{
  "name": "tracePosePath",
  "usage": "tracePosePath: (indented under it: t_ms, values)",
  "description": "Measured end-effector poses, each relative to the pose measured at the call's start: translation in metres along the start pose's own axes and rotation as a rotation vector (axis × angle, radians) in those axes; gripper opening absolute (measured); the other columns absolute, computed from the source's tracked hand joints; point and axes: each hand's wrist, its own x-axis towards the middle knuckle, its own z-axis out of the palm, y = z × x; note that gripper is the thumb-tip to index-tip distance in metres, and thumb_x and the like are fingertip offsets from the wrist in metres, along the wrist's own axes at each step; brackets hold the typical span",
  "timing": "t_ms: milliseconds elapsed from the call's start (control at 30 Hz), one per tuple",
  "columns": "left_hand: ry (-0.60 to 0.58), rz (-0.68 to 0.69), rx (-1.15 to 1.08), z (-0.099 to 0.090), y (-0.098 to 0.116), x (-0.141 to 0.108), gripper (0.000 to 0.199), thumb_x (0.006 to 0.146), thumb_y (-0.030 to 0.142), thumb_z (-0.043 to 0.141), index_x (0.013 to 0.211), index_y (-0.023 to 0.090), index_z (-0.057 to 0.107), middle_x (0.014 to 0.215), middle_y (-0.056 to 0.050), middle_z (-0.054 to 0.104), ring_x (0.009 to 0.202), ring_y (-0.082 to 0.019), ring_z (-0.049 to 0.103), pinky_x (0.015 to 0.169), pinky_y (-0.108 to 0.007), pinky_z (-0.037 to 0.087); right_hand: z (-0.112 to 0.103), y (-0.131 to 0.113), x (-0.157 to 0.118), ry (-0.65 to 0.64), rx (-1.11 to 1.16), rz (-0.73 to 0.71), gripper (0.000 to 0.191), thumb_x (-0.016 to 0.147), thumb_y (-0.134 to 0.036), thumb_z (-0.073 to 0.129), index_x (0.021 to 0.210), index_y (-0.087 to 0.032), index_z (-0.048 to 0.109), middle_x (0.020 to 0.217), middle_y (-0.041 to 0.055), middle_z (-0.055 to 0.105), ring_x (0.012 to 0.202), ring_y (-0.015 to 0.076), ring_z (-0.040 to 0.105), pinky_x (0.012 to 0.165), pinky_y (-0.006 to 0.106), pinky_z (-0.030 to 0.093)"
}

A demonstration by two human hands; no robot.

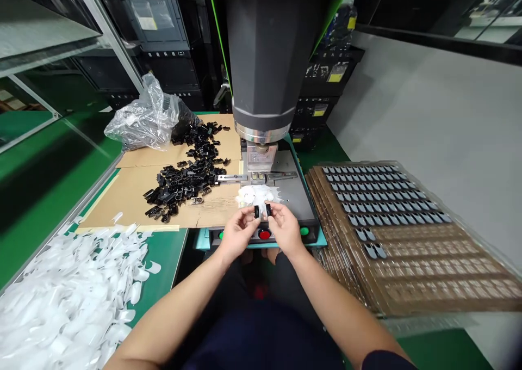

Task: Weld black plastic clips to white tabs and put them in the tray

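Both hands meet in front of the machine, each pinching a small black plastic part. My left hand [238, 231] is closed on one black part [256, 211], and my right hand [286, 229] is closed on another black part [268, 209]. The two parts stand upright, a narrow gap apart. Just behind them lies a small heap of white plastic pieces [255, 195] on the machine base. Above the heap are a metal fixture [258, 177] and the machine's head [263, 122]. Below the fingers sits a red button [264, 234].
Loose black parts [179, 185] lie on cardboard [122, 196] to the left. Many white film pieces [77, 294] cover the near-left table. Plastic bag [147, 117] stands behind. At right, stacked trays [408, 239] hold rows of grey-topped parts. Green buttons [304, 231] flank the red one.
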Motion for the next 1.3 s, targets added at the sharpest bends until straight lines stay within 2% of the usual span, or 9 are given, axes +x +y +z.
tracePosePath:
  t_ms: [133,267,400,667,867,967,1067,1167,1300]
  values:
    - [-0.027,-0.013,-0.006,0.004,-0.004,-0.022,0.052,0.079,0.046,0.094,0.119,0.02,0.074,0.083,-0.001,0.072,0.076,-0.013,0.067,0.076,-0.028,0.058,0.003,-0.008,-0.025,-0.006,-0.038,0.004,0.039,0.091,-0.037,0.077,0.128,-0.026,0.068,0.134,0.0107,0.075,0.131,0.0277,0.07,0.121,0.05,0.053]
    - [-0.043,-0.004,-0.005,0.005,-0.005,-0.026,0.051,0.08,0.045,0.093,0.119,0.021,0.073,0.087,-0.002,0.073,0.08,-0.014,0.068,0.08,-0.029,0.058,0.0,-0.011,-0.032,-0.008,-0.055,0.003,0.039,0.092,-0.033,0.076,0.129,-0.026,0.067,0.135,0.0107,0.075,0.133,0.0277,0.069,0.122,0.051,0.052]
    - [-0.055,-0.008,0.024,0.005,-0.004,-0.028,0.051,0.081,0.047,0.092,0.121,0.021,0.073,0.09,-0.004,0.075,0.083,-0.016,0.07,0.085,-0.033,0.059,-0.001,-0.01,-0.037,-0.004,-0.059,0.001,0.039,0.092,-0.035,0.076,0.129,-0.026,0.067,0.137,0.0112,0.074,0.134,0.0277,0.069,0.121,0.051,0.053]
    - [-0.058,-0.017,0.011,0.005,0.0,-0.029,0.05,0.079,0.047,0.093,0.117,0.021,0.074,0.085,-0.002,0.073,0.078,-0.016,0.068,0.079,-0.032,0.058,-0.001,-0.009,-0.04,0.002,-0.044,-0.005,0.039,0.093,-0.043,0.079,0.127,-0.027,0.068,0.138,0.0109,0.073,0.133,0.0281,0.069,0.119,0.05,0.054]
    - [-0.058,-0.02,-0.015,0.007,0.005,-0.03,0.046,0.079,0.047,0.094,0.11,0.02,0.073,0.086,-0.002,0.076,0.079,-0.016,0.072,0.08,-0.032,0.06,0.001,-0.012,-0.041,0.022,-0.006,0.01,0.04,0.094,-0.047,0.079,0.125,-0.027,0.065,0.13,0.0109,0.076,0.121,0.0276,0.073,0.11,0.049,0.059]
    - [-0.066,-0.085,-0.088,0.006,0.007,-0.029,0.048,0.077,0.047,0.096,0.107,0.02,0.069,0.094,-0.005,0.079,0.082,-0.018,0.076,0.078,-0.032,0.062,0.001,-0.014,-0.04,0.086,0.073,0.079,0.042,0.095,-0.046,0.074,0.129,-0.026,0.062,0.129,0.0111,0.076,0.108,0.0267,0.075,0.097,0.047,0.063]
    - [-0.084,-0.211,-0.225,0.003,0.009,-0.027,0.055,0.077,0.047,0.096,0.118,0.021,0.069,0.109,-0.007,0.08,0.083,-0.018,0.078,0.075,-0.031,0.064,0.0,-0.02,-0.039,0.131,0.164,0.166,0.042,0.093,-0.04,0.072,0.131,-0.025,0.064,0.125,0.0096,0.078,0.1,0.0244,0.074,0.089,0.043,0.062]
    - [-0.103,-0.319,-0.359,0.001,0.011,-0.026,0.052,0.081,0.04,0.094,0.124,0.019,0.072,0.11,-0.008,0.079,0.086,-0.017,0.079,0.078,-0.029,0.065,0.0,-0.029,-0.04,0.112,0.287,0.243,0.043,0.09,-0.036,0.073,0.131,-0.025,0.068,0.122,0.0081,0.078,0.093,0.0222,0.072,0.083,0.04,0.061]
    - [-0.136,-0.381,-0.463,0.001,0.015,-0.027,0.048,0.088,0.03,0.088,0.131,0.017,0.072,0.111,-0.009,0.08,0.09,-0.018,0.08,0.078,-0.026,0.066,0.003,-0.037,-0.042,0.079,0.415,0.296,0.042,0.09,-0.035,0.076,0.13,-0.026,0.071,0.123,0.0075,0.077,0.087,0.0197,0.069,0.079,0.038,0.058]
